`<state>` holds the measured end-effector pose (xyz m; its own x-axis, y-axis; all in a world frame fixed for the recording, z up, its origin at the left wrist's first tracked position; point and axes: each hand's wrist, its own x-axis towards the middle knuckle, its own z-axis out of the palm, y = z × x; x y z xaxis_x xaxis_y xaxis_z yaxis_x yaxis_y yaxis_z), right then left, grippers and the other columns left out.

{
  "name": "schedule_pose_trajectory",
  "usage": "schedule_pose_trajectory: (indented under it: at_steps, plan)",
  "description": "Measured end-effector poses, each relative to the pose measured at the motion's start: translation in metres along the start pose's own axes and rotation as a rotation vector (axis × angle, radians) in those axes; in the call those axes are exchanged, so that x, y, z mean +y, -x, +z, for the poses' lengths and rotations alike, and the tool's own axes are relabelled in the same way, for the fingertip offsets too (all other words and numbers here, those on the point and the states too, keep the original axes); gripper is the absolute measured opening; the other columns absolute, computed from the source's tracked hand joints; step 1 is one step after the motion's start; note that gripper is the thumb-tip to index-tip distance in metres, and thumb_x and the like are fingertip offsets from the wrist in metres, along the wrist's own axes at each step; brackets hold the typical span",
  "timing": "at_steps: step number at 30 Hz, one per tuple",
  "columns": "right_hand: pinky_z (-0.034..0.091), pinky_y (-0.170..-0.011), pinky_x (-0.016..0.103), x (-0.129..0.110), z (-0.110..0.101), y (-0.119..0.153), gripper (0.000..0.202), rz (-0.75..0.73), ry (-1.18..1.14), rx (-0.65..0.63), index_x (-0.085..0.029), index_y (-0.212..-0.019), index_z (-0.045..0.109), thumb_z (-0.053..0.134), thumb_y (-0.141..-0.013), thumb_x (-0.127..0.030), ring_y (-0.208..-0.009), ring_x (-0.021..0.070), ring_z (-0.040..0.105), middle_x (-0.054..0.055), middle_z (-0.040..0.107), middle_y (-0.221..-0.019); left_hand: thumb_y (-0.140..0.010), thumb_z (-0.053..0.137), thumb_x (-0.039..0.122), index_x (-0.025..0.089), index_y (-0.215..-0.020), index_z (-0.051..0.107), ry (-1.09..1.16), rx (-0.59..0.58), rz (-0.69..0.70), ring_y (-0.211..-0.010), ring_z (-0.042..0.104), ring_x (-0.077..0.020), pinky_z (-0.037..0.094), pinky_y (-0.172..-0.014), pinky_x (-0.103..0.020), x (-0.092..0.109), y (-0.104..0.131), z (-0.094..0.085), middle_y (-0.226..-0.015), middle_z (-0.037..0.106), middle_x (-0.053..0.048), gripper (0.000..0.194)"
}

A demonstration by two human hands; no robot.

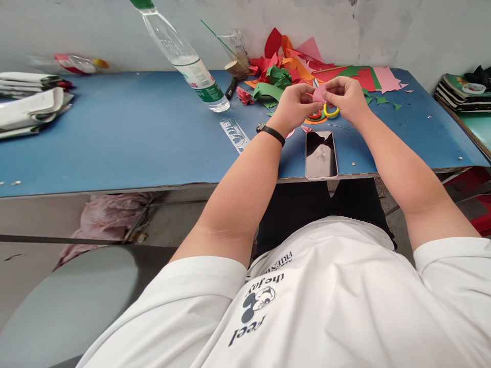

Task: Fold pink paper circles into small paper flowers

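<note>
Between my two hands, above the blue table, is a small piece of pink paper. My left hand, with a black band on its wrist, pinches the paper's left side. The fingers of my right hand close on its right side. Just below and behind the hands lie scissors with a yellow and red handle, partly hidden by my fingers. Cut scraps of red, orange and green paper are heaped behind my left hand. Nearer to me a phone lies face up at the table's front edge.
A tall water bottle with a green cap stands left of the heap, near a clear cup and a black marker. A clear stencil ruler lies by my left forearm. Folded papers are at far left, books at far right.
</note>
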<state>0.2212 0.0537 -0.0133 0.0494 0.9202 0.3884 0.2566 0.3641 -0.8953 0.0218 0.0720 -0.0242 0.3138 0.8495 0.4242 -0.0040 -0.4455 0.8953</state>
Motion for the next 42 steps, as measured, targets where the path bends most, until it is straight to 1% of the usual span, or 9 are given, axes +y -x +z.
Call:
schedule_pose_trajectory:
  at_steps: [6,9,14,19,23,28,34,38,42]
  plan:
    - [0.071,-0.093,0.044,-0.001,-0.002,0.002,0.056,0.013,-0.029,-0.056,-0.032,-0.098,0.071,0.124,-0.089,-0.016,-0.087,0.0226,0.082,-0.005,0.085,-0.089,-0.082,0.118,0.037,0.028,-0.086,0.074,-0.014,-0.025,-0.058,-0.095,0.082,-0.0271,0.066,-0.089,-0.046,0.001,0.0,0.001,-0.09,0.085,-0.004,0.045]
    - [0.071,-0.094,0.045,-0.003,-0.002,0.003,0.053,0.007,-0.015,-0.018,-0.032,-0.094,0.071,0.118,-0.091,-0.007,-0.088,0.0231,0.082,-0.004,0.086,-0.089,-0.09,0.115,0.045,0.028,-0.087,0.073,-0.044,-0.059,-0.06,-0.098,0.08,-0.0249,0.067,-0.097,-0.047,0.003,0.001,0.001,-0.086,0.082,-0.003,0.045]
    - [0.07,-0.092,0.044,-0.007,-0.003,0.005,0.054,-0.004,0.016,-0.009,-0.032,-0.089,0.069,0.118,-0.09,-0.01,-0.084,0.0214,0.08,-0.004,0.087,-0.088,-0.091,0.111,0.039,0.031,-0.075,0.063,-0.02,-0.004,-0.059,-0.074,0.072,-0.0257,0.067,-0.084,-0.049,-0.004,-0.005,0.001,-0.075,0.071,-0.003,0.051]
    - [0.072,-0.094,0.045,-0.004,-0.002,0.005,0.056,-0.018,0.026,-0.023,-0.031,-0.089,0.068,0.124,-0.09,-0.022,-0.09,0.0239,0.084,-0.003,0.088,-0.088,-0.088,0.116,0.044,0.031,-0.073,0.06,-0.066,0.059,0.019,-0.074,0.071,-0.0258,0.064,-0.074,-0.041,-0.02,-0.013,-0.001,-0.07,0.067,-0.001,0.06]
    - [0.072,-0.097,0.046,-0.001,-0.001,0.004,0.054,-0.038,0.023,-0.028,-0.031,-0.088,0.068,0.121,-0.096,-0.025,-0.097,0.0258,0.086,-0.002,0.088,-0.093,-0.093,0.114,0.042,0.031,-0.072,0.062,-0.144,0.08,0.055,-0.081,0.074,-0.0274,0.064,-0.078,-0.043,-0.023,-0.013,-0.006,-0.073,0.067,-0.001,0.057]
    - [0.07,-0.093,0.043,-0.001,-0.001,0.003,0.053,-0.012,0.03,-0.014,-0.032,-0.085,0.068,0.12,-0.097,-0.029,-0.088,0.0214,0.076,-0.006,0.082,-0.086,-0.106,0.1,0.05,0.031,-0.073,0.059,-0.251,0.046,0.11,-0.085,0.071,-0.0262,0.062,-0.091,-0.05,-0.016,-0.008,-0.009,-0.074,0.065,-0.002,0.056]
    - [0.07,-0.104,0.048,-0.002,-0.005,0.002,0.051,-0.127,0.045,-0.012,-0.032,-0.085,0.071,0.118,-0.095,-0.012,-0.098,0.0261,0.083,-0.001,0.087,-0.096,-0.097,0.1,0.068,0.033,-0.075,0.058,-0.287,0.078,0.162,-0.087,0.062,-0.0296,0.054,-0.094,-0.056,-0.008,-0.006,-0.007,-0.081,0.061,-0.004,0.059]
    - [0.071,-0.101,0.045,-0.009,-0.008,0.007,0.047,-0.214,0.123,0.005,-0.031,-0.087,0.073,0.106,-0.102,-0.002,-0.103,0.0266,0.084,0.001,0.087,-0.102,-0.107,0.1,0.079,0.032,-0.092,0.061,-0.298,0.011,0.089,-0.107,0.062,-0.0275,0.054,-0.105,-0.052,0.014,0.004,-0.003,-0.079,0.058,-0.002,0.062]
    - [0.072,-0.096,0.043,-0.019,-0.008,0.017,0.044,-0.218,0.147,0.002,-0.032,-0.093,0.073,0.107,-0.104,-0.007,-0.109,0.0273,0.085,0.002,0.087,-0.109,-0.107,0.106,0.068,0.029,-0.094,0.063,-0.302,0.088,0.072,-0.117,0.064,-0.0284,0.055,-0.107,-0.048,0.029,0.01,-0.001,-0.08,0.062,-0.003,0.059]
